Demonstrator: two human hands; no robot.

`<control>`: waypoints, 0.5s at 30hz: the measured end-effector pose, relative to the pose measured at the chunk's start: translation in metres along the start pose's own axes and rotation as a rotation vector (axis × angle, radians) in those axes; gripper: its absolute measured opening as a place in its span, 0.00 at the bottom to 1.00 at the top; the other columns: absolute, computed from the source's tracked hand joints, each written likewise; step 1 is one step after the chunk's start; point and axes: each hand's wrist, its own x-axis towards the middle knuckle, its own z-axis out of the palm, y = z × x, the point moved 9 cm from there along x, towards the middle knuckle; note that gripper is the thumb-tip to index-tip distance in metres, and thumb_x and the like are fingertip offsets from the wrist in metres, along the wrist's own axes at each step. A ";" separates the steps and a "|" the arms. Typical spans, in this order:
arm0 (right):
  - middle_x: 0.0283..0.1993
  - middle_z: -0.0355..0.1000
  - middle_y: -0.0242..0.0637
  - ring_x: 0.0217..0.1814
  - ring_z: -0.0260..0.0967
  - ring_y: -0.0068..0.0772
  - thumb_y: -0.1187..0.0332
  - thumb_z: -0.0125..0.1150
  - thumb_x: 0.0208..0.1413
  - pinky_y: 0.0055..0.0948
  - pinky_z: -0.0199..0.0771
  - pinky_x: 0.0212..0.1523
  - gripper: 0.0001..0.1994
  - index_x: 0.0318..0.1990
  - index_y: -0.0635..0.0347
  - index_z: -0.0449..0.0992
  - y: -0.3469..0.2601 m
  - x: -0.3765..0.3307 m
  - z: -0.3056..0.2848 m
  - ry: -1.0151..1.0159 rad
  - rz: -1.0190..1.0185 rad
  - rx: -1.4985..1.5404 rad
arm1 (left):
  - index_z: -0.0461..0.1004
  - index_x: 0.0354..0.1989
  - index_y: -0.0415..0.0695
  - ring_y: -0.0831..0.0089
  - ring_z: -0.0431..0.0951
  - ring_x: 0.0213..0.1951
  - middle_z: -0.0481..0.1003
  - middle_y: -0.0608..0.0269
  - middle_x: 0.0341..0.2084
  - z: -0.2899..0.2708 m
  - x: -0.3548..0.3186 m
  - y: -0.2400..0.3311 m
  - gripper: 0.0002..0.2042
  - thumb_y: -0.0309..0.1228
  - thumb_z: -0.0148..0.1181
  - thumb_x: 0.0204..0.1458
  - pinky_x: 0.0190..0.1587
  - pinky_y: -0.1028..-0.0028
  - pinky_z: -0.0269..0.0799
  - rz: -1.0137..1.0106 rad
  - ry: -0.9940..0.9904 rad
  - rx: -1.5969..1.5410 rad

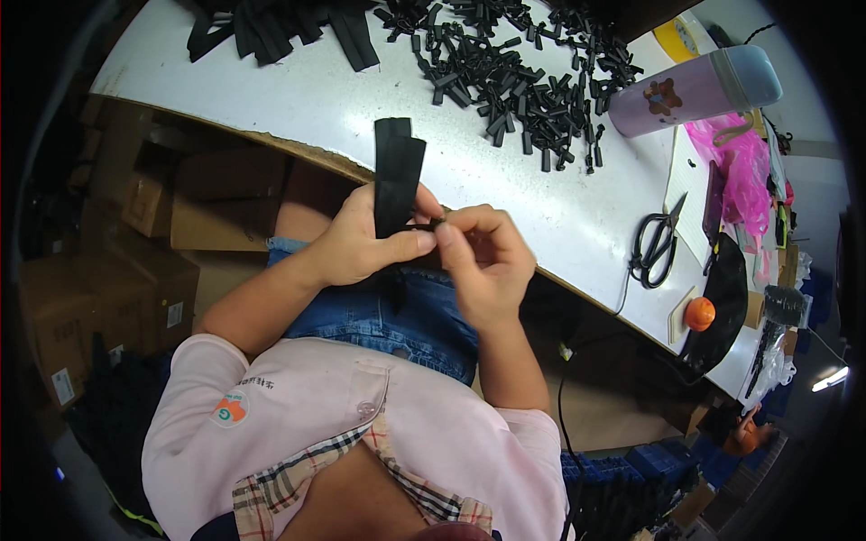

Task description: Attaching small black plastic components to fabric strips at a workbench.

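My left hand [361,236] is closed round a black fabric strip [397,171], whose folded ends stand up past the fingers. Thumb and fingers of my right hand [483,257] pinch together close beside the left fingertips. Between the two hands is a small dark piece, too hidden by the fingers to name. Both hands are held above my lap at the table's front edge. On the white table [307,104] beyond them lies a heap of small black tab-like pieces [505,81]. More black fabric strips [271,32] lie at the far left.
On the table's right are a lilac bottle [677,95] lying tilted, black-handled scissors [657,243], an orange ball-shaped thing [699,314] and a pink plastic bag [744,180]. Cardboard boxes [225,198] stand below at left. A cable [561,406] hangs below the table.
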 end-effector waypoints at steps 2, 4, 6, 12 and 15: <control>0.25 0.68 0.32 0.23 0.62 0.14 0.76 0.52 0.49 0.11 0.62 0.20 0.03 0.29 0.67 0.69 0.013 0.000 -0.003 -0.013 0.208 0.164 | 0.65 0.36 0.40 0.84 0.66 0.23 0.66 0.68 0.21 -0.005 -0.006 -0.005 0.08 0.26 0.53 0.47 0.27 0.85 0.64 -0.107 0.069 -0.162; 0.24 0.68 0.32 0.22 0.62 0.13 0.75 0.52 0.50 0.11 0.61 0.19 0.03 0.29 0.67 0.69 0.014 0.000 0.000 -0.008 0.196 0.130 | 0.65 0.35 0.39 0.83 0.66 0.20 0.66 0.68 0.18 0.002 -0.002 0.000 0.07 0.28 0.52 0.50 0.24 0.85 0.64 -0.052 0.054 -0.147; 0.22 0.67 0.32 0.21 0.61 0.13 0.75 0.52 0.50 0.10 0.60 0.19 0.03 0.29 0.66 0.69 0.015 0.000 0.002 -0.004 0.184 0.097 | 0.66 0.34 0.37 0.83 0.66 0.21 0.66 0.66 0.19 0.004 0.000 0.011 0.06 0.25 0.50 0.50 0.24 0.83 0.65 0.042 0.151 -0.208; 0.20 0.67 0.32 0.17 0.60 0.14 0.75 0.52 0.50 0.12 0.60 0.16 0.04 0.29 0.67 0.69 0.035 0.000 0.007 -0.026 0.371 0.469 | 0.68 0.31 0.34 0.80 0.68 0.23 0.64 0.64 0.18 0.017 -0.018 0.059 0.04 0.23 0.48 0.50 0.26 0.81 0.69 0.667 0.176 0.560; 0.18 0.66 0.32 0.15 0.59 0.18 0.74 0.53 0.48 0.17 0.59 0.15 0.04 0.29 0.67 0.68 0.024 0.013 0.002 -0.091 0.278 0.044 | 0.65 0.34 0.36 0.78 0.68 0.22 0.64 0.63 0.20 -0.002 -0.005 0.026 0.07 0.26 0.50 0.50 0.24 0.81 0.70 0.303 0.165 0.025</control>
